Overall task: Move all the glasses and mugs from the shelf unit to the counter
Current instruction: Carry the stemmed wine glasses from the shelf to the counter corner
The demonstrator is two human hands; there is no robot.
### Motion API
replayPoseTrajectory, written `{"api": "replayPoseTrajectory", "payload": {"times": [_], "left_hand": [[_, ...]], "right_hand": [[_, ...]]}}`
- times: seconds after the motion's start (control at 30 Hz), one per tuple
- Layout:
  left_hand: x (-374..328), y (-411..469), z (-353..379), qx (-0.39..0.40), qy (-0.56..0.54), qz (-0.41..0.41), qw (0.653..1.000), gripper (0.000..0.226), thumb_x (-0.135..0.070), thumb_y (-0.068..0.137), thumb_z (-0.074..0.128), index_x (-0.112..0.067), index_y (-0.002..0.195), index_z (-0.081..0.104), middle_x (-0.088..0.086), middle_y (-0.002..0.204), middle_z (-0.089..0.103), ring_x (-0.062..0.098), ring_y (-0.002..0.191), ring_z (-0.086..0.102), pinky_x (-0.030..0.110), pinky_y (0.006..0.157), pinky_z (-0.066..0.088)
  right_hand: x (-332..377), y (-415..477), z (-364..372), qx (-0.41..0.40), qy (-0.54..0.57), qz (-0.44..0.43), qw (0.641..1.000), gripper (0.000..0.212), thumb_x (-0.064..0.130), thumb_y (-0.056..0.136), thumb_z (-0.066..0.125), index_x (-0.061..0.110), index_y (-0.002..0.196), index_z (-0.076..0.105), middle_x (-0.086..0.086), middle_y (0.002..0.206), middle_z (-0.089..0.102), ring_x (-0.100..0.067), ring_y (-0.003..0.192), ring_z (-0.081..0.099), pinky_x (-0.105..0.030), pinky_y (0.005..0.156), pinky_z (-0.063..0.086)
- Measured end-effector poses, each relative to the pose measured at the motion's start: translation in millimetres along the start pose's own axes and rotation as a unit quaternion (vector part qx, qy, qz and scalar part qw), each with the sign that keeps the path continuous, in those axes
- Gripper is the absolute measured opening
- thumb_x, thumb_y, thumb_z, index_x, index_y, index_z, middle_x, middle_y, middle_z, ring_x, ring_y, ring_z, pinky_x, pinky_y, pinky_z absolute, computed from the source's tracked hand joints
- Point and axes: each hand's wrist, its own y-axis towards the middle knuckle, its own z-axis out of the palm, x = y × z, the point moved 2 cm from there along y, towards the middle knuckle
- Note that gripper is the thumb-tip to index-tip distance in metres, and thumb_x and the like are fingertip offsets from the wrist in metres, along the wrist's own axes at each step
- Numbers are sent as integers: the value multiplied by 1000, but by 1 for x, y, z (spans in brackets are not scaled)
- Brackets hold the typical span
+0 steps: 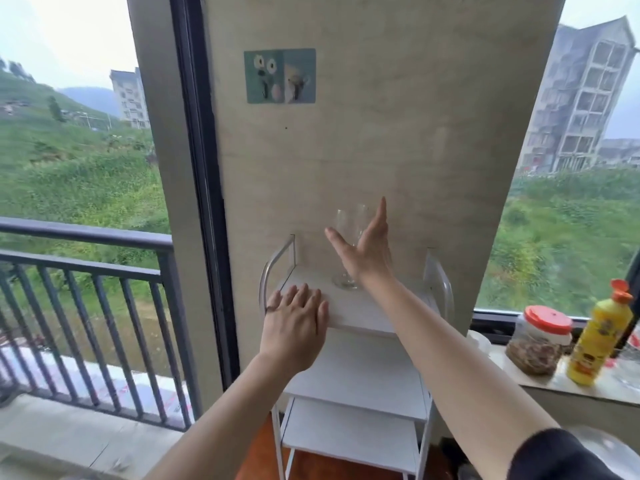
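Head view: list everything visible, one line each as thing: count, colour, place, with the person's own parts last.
Wine glass: one, clear, upright on the top shelf, near the wall.
Shelf unit: one, white, against the wall between the windows; lower shelves show no glassware.
Sticker: one, teal with flowers, on the wall above.
Jar: one, clear with orange lid, on the counter at right.
Bottle: one, yellow with orange cap, beside the jar.
Railing: one, dark, outside the left window.
Left hand: open, flat on the top shelf's front left edge.
Right hand: open, spread at the glass, not closed on it.
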Motion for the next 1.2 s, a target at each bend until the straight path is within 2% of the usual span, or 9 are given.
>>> {"api": "replayPoseTrajectory", "payload": {"times": [0.33,0.57,0.63,0.7,0.83,0.93,1.03,1.1,1.2], "left_hand": [[-1,-1,3,-13,3,-9,1000,53,-40,102,13,-20,130,54,-1,132,58,20,127,48,40,111,31],[-3,-1,1,-16,-12,-19,1000,60,-41,99,13,-17,127,60,5,132,62,24,128,51,42,110,33],[-3,-2,1,-15,-14,-22,1000,57,-40,99,15,-18,125,60,4,130,62,23,126,52,42,109,33],[-3,-2,1,-12,-11,-27,1000,53,-39,99,16,-19,124,59,2,128,62,22,124,52,41,108,34],[-5,0,3,-6,-19,-34,999,48,-36,100,19,-18,121,59,1,122,62,22,120,51,41,106,33],[-10,1,4,6,-33,-40,999,49,-38,101,17,-17,116,59,6,123,60,27,123,49,49,108,30],[-31,-4,2,7,-87,-50,995,56,-45,103,18,-18,143,46,13,152,42,33,143,31,54,116,20],[-60,-10,-7,-13,-133,-31,991,59,-47,103,20,-17,150,38,15,159,32,35,148,24,55,118,17],[-113,-15,-25,-34,-183,20,982,62,-50,102,19,-17,153,33,16,162,26,34,149,21,55,119,16]], "right_hand": [[-2,3,10,-25,9,-42,999,95,46,95,66,10,160,7,-22,155,33,-33,139,38,-29,103,36],[19,-17,-28,-51,54,-87,993,91,39,96,68,6,158,10,-21,157,26,-35,144,34,-54,111,41],[24,-27,-43,-60,55,-90,993,90,39,96,67,8,159,11,-19,158,25,-33,144,36,-46,113,42],[26,-39,-61,-75,58,-97,991,89,38,96,68,9,159,13,-18,159,28,-28,140,43,-20,105,44],[29,-70,-99,-113,62,-97,987,85,36,95,70,12,158,17,-10,155,35,15,115,48,7,82,32],[30,-98,-129,-157,47,-98,982,82,38,94,68,9,155,21,-8,143,47,-3,113,54,1,85,36],[26,-127,-160,-202,36,-89,975,80,37,93,67,8,154,23,-10,133,53,8,110,55,-16,92,48],[22,-147,-182,-221,15,-74,972,80,35,94,67,8,154,22,-16,138,52,0,118,56,-35,98,53],[13,-173,-220,-236,-29,-57,970,81,34,94,67,8,155,21,-20,148,43,-10,125,55,-40,97,54]]}}
